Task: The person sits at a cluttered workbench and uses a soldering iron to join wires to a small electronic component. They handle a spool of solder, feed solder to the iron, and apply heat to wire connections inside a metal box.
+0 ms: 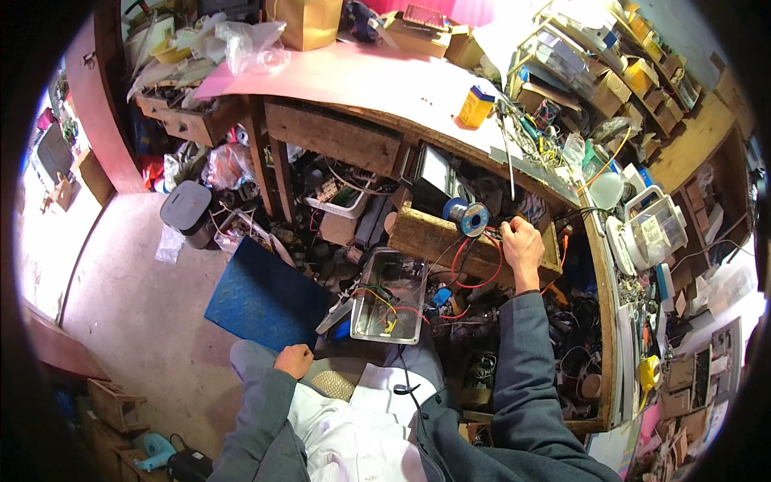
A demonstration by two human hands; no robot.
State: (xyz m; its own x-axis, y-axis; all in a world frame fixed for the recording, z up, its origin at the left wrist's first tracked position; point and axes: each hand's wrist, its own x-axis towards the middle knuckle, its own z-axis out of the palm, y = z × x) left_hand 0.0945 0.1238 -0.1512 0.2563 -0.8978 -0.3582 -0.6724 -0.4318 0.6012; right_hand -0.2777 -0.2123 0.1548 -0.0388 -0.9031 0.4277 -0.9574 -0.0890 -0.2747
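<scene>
My right hand (524, 246) reaches forward to an open wooden drawer (438, 238). Its fingers are curled at the drawer's front edge, beside red and black wires; what they grip is hidden. A spool of solder wire (466, 216) stands on that edge, just left of the hand. A red wire (479, 286) loops down below it. My left hand (294, 361) rests closed on my left thigh, with nothing showing in it. Between my knees and the drawer sits a rectangular metal case (362, 322), open at the top, with coloured wires (390, 309) inside.
The pink-topped workbench (345, 76) carries a yellow and blue box (475, 108). A blue board (265, 296) leans at my left, near a grey bin (187, 210). At the right stand a clear plastic container (649, 231) and shelves of small boxes. Loose parts and cables crowd beneath the bench.
</scene>
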